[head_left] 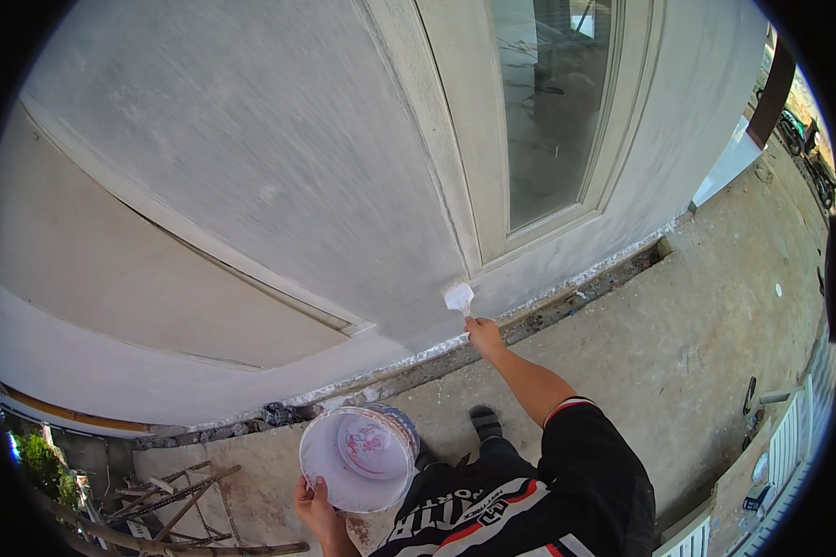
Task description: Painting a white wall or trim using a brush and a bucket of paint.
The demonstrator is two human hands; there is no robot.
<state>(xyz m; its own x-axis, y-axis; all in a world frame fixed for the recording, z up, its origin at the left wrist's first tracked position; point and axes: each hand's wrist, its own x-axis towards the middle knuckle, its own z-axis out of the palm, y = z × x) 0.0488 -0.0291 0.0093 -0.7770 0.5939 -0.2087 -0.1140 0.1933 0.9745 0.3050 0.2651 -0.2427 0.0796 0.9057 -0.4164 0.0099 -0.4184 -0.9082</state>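
We judge the coating of the wall (260, 167) to be partway along: pale, streaky strokes cover much of the surface left of the cream window frame (455, 158), while the greyer patch low down, just left of the brush (459, 298), looks thin and seems left to be covered. How many coats lie there, we cannot tell. Our right hand (482, 336) is closed around the brush handle, with the bristles at the wall below the frame's near corner (whether they press on it, we cannot be sure). The brush is flat, wide and white, its head pointing away from us. Near us on the left, our left hand (317, 507) grips the rim of a tilted round bucket (323, 464), whitish inside with pinkish marks at the bottom.
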